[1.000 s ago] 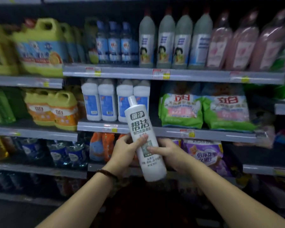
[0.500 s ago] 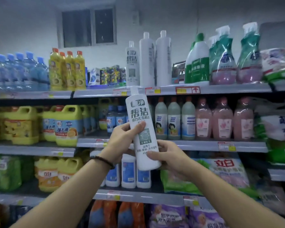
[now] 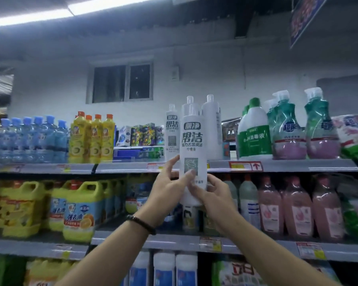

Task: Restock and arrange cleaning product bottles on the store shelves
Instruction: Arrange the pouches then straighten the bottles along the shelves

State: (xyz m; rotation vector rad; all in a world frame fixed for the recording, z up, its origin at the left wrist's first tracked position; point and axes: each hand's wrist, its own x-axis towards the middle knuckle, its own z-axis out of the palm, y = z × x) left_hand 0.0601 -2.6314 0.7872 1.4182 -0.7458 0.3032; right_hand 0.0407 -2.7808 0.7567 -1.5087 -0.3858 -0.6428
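The tall white cylindrical plastic bottle (image 3: 193, 141) bore "厕净", "帮洁" and "柠檬香". The white plastic bottle with green label (image 3: 254, 137) read "84消毒液". The yellow plastic jug (image 3: 79, 215) read "强去油".

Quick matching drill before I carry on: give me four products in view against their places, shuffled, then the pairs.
1 held white bottle
2 yellow bottles
3 pink bottles
4 green-capped bottle

A top shelf, left of the shelved white bottles
B second shelf, right side
C in the left hand and right hand
D top shelf, right of the shelved white bottles

Pairs: 1-C, 2-A, 3-B, 4-D.
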